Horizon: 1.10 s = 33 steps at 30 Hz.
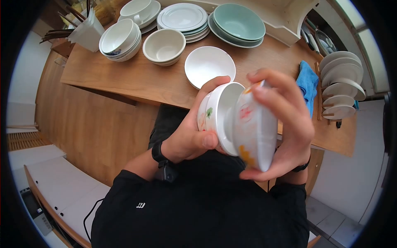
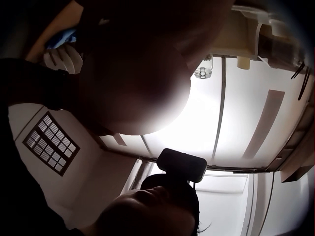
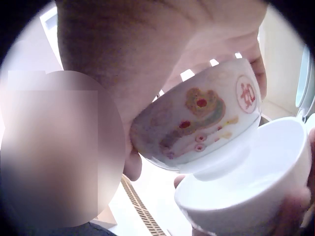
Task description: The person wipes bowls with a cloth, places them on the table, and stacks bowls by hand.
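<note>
Above the lap, my left hand (image 1: pixel 185 138) grips a white bowl (image 1: pixel 211 120) with a green and red floral print, thumb on its outside. A seam below the rim suggests two bowls nested there. My right hand (image 1: pixel 294 120) holds another floral bowl (image 1: pixel 257 128), fingers and thumb spread across its rim. That bowl is tipped on its side, its foot facing the left bowl's opening. In the right wrist view, the patterned bowl (image 3: pixel 202 115) has its foot at the mouth of the white bowl (image 3: pixel 246 182). Dark shapes fill much of the left wrist view.
A plain white bowl (image 1: pixel 210 66) stands at the table's near edge. Behind it are cream bowls (image 1: pixel 164 46), stacked bowls (image 1: pixel 119 39), plates (image 1: pixel 182 17) and green bowls (image 1: pixel 239 22). To the right lie a blue cloth (image 1: pixel 307 82) and a plate rack (image 1: pixel 321 95).
</note>
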### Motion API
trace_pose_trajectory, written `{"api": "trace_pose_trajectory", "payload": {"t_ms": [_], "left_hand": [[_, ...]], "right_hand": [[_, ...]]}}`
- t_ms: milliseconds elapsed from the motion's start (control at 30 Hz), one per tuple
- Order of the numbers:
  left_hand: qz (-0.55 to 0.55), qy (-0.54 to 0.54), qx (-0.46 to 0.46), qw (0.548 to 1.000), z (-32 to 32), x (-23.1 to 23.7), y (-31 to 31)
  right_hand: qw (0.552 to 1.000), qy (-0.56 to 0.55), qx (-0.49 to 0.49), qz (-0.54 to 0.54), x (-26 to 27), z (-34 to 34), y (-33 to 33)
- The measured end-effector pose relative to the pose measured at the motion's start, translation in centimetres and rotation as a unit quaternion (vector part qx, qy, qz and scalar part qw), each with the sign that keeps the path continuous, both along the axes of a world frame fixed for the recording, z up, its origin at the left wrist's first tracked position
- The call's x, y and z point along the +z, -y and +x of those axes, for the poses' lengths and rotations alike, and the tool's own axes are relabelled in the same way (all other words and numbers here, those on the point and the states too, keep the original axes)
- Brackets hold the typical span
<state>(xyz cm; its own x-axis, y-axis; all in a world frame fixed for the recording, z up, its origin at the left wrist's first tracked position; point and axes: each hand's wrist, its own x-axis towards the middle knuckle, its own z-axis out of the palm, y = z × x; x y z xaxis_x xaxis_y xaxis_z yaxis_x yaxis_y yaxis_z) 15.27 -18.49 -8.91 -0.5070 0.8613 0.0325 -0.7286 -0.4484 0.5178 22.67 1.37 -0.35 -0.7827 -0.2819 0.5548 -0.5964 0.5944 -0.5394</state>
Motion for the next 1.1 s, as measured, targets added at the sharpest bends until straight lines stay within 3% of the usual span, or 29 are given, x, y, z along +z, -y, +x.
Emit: {"api": "trace_pose_trajectory", "payload": {"t_ms": [133, 333, 400, 467, 533, 733, 800, 867, 1000, 1067, 1100], "left_hand": [[0.045, 0.027, -0.033, 0.998, -0.1, -0.9, 0.1], [0.029, 0.092, -0.076, 0.992, 0.0, -0.8, 1.7], [0.028, 0.1, -0.077, 0.992, 0.0, -1.1, 2.2], [0.03, 0.077, -0.079, 0.993, 0.0, -2.3, 2.9], [0.048, 0.058, -0.067, 0.995, -0.4, -3.5, 3.5], [0.056, 0.045, -0.076, 0.994, -0.5, -6.3, 6.5], [0.065, 0.072, -0.056, 0.994, -0.4, -7.1, 7.7], [0.064, 0.068, -0.053, 0.994, -1.0, -8.4, 8.8], [0.042, 0.114, 0.03, 0.992, -1.0, -9.6, 9.7], [0.038, 0.135, 0.017, 0.99, -1.2, -10.2, 10.2], [0.041, 0.136, 0.016, 0.99, -1.2, -10.1, 10.2]], "right_hand": [[1.0, 0.009, -0.006, 0.015, -1.0, -0.9, 1.9], [0.998, 0.042, -0.036, 0.03, -1.5, -1.1, 4.4], [0.994, 0.034, -0.043, 0.09, -0.9, -1.3, 5.0], [0.997, 0.048, -0.025, 0.048, -1.5, -1.3, 5.8], [0.976, 0.087, -0.046, 0.195, -0.5, -1.0, 6.6], [0.968, 0.173, 0.03, 0.18, -1.0, -2.2, 6.1], [0.991, 0.096, -0.024, 0.089, -2.4, -4.5, 3.9], [0.97, 0.081, -0.158, 0.168, -3.0, -6.7, 2.9], [0.936, 0.061, -0.15, 0.314, -3.9, -9.8, 4.1], [0.931, 0.062, -0.157, 0.323, -4.5, -10.7, 3.8], [0.933, 0.126, -0.141, 0.306, -3.9, -11.1, 3.5]]}}
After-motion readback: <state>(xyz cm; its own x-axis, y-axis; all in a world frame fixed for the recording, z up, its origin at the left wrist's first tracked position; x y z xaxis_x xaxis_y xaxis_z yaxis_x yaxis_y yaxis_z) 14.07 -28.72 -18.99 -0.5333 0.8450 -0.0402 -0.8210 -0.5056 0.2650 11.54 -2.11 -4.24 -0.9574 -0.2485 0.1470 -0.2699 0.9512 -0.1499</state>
